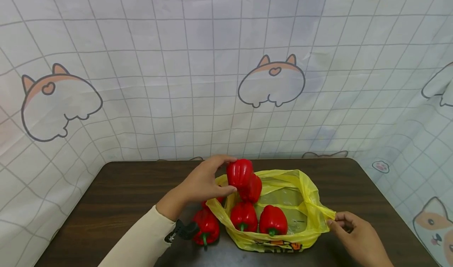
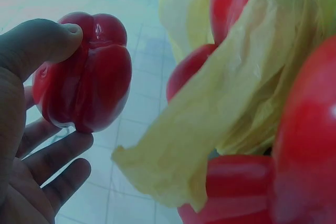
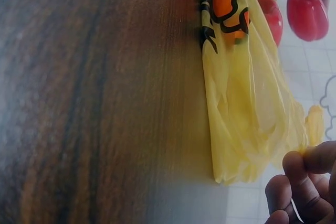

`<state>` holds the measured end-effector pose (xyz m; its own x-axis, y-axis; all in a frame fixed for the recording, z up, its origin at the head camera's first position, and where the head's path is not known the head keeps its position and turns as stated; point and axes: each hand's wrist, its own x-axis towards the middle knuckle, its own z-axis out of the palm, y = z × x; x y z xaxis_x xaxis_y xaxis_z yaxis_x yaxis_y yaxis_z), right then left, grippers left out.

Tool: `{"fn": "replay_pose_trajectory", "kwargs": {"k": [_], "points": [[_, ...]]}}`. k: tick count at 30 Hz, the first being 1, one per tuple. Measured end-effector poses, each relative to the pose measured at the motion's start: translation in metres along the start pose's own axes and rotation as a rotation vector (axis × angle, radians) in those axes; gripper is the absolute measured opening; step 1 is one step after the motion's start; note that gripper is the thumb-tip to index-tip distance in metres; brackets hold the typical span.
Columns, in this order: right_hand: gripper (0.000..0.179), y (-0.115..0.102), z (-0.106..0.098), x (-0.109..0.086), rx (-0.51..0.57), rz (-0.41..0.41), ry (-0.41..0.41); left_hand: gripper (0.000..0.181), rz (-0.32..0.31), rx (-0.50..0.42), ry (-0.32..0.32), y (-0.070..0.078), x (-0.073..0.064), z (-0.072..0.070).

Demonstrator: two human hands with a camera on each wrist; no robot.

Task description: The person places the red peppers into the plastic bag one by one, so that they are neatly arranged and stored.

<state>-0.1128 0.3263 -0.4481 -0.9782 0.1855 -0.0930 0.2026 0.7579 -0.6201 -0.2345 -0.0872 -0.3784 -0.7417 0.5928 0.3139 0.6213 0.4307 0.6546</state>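
My left hand (image 1: 203, 180) grips a red bell pepper (image 1: 240, 173) between thumb and fingers, above the left rim of a yellow plastic bag (image 1: 309, 204). In the left wrist view the held pepper (image 2: 92, 77) hangs apart from the bag's edge (image 2: 226, 98). My right hand (image 1: 357, 235) pinches the bag's right edge, drawing it out to a point; in the right wrist view thumb and fingertip meet on the plastic (image 3: 268, 124). Inside the open bag sit two red bell peppers at the front (image 1: 244, 216), (image 1: 273, 220), and another pepper (image 1: 253, 189) shows behind the held one.
Left of the bag, by my wrist, a red bell pepper (image 1: 206, 225) lies on the dark wooden table (image 1: 141, 188). More red shows behind it, partly hidden by the bag's rim. A white gridded cloth (image 1: 198, 82) with cartoon dogs hangs behind the table and along its sides.
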Motion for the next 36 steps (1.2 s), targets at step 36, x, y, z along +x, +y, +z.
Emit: {"fn": "replay_pose_trajectory", "kwargs": {"k": [36], "points": [[0.056,-0.002,0.0,0.0,0.017,-0.003,-0.006,0.07,-0.082,0.007,-0.1,0.019,0.031,0.043]]}}
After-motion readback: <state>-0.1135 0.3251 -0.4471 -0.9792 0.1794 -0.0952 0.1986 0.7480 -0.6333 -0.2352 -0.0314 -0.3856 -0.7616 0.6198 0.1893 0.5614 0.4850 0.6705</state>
